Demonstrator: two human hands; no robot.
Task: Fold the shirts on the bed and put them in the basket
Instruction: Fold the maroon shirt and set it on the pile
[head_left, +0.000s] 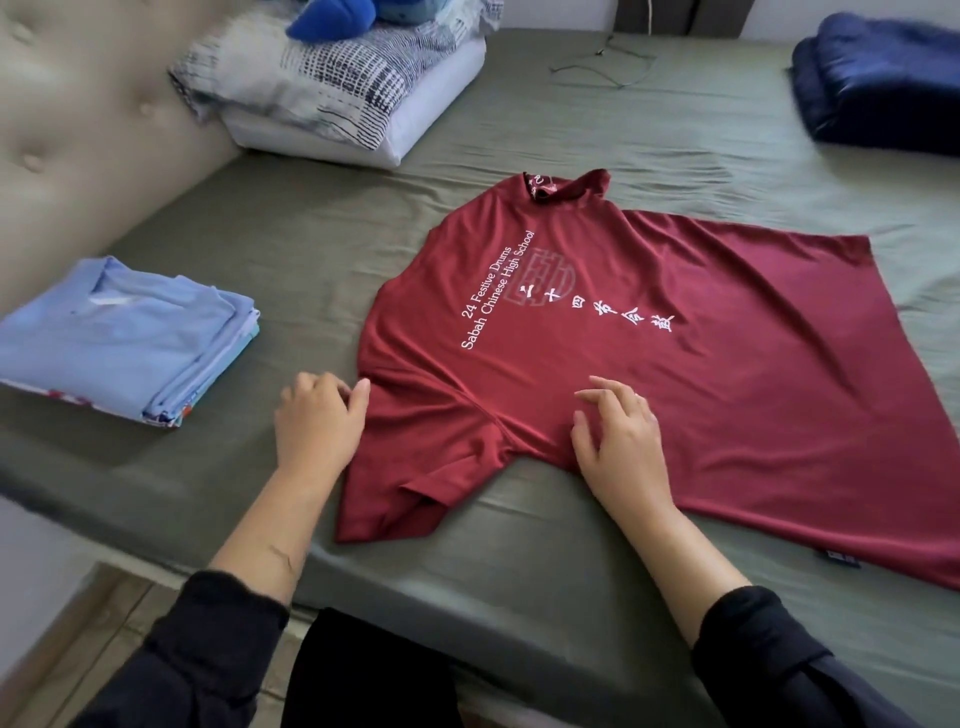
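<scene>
Red shirt (649, 364) flat on green bed (519, 545), both hands at its near sleeve.

Both arms reach forward – left hand (317, 421) has loosely curled fingers, right hand (621, 434) lies palm-down, fingers spread, slightly bent.

From my feed, the maroon shirt (649, 374) is thin, smooth cloth with a faint sheen and white matt print. The bed (675, 135) wears a matt, wrinkled olive sheet. I see soft matt cotton in the blue folded stack (124, 338), a tufted leather-like headboard (78, 114), and shiny navy fabric (883, 78).
</scene>
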